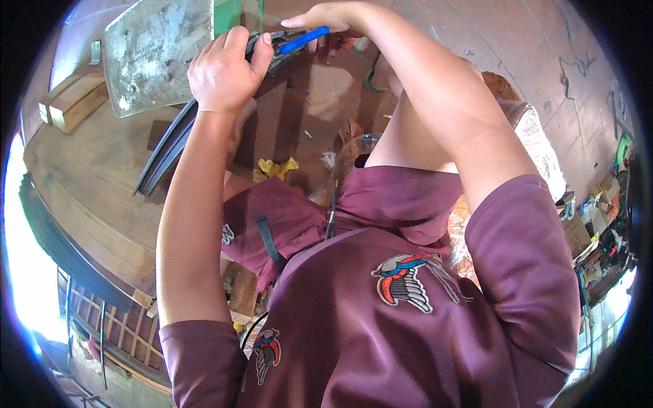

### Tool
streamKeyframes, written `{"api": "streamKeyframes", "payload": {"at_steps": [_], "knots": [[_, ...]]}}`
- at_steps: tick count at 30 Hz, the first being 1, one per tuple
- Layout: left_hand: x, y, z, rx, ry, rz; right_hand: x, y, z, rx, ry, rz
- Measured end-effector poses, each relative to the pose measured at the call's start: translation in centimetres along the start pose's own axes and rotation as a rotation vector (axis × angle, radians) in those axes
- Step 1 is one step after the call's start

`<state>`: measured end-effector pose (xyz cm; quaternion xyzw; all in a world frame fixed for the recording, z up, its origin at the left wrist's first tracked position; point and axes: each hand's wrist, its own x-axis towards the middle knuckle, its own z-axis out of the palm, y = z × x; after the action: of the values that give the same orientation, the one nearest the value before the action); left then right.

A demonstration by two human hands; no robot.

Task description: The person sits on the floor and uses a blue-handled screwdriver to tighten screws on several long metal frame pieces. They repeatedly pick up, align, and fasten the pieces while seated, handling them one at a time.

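Observation:
My left hand (pixel 228 73) is closed around a bundle of long dark strips (pixel 166 151), thumb lying along the top. The strips are grooved and curve from the wooden board up past my fingers. Beside them my right hand (pixel 333 17) is bent over a slim, bright blue bar-shaped piece (pixel 305 40), one end of it against my palm. Its exact kind is unclear, and part of my right hand's grip is hidden. A cloudy, stained glass-like sheet (pixel 153 58) lies by my left hand, with a green patch (pixel 228 15) at its edge.
On the left a large wooden board (pixel 88 170) carries short timber blocks (pixel 78 102). Between my legs, a crumpled yellow scrap (pixel 277 168) lies on the brown tiled floor (pixel 490 34). Clear plastic wrapping (pixel 541 149) is by my right elbow, and mixed clutter (pixel 595 211) lines the far right.

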<state>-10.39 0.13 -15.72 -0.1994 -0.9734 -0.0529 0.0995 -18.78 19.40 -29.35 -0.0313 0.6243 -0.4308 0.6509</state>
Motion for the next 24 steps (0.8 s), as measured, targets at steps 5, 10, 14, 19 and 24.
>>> {"api": "streamKeyframes", "payload": {"at_steps": [5, 10, 14, 19, 24], "knots": [[-0.3, 0.2, -0.1, 0.008, -0.002, 0.005, -0.1, 1.8, 0.9, 0.145, 0.036, -0.102], [-0.5, 0.1, 0.1, -0.008, 0.000, 0.025, -0.1, 1.2, 0.8, 0.095, 0.135, -0.297], [-0.5, 0.0, 0.1, 0.004, -0.015, 0.010, -1.5, -0.8, 0.6, -0.072, 0.261, -0.421], [-0.1, -0.8, 0.3, 0.005, -0.002, 0.013, -7.4, -4.0, 1.5, 0.115, 0.325, -0.507], [-0.2, -1.3, 0.0, -0.052, -0.047, 0.016, -8.0, -5.6, 2.5, -0.098, 0.479, -0.939]]}}
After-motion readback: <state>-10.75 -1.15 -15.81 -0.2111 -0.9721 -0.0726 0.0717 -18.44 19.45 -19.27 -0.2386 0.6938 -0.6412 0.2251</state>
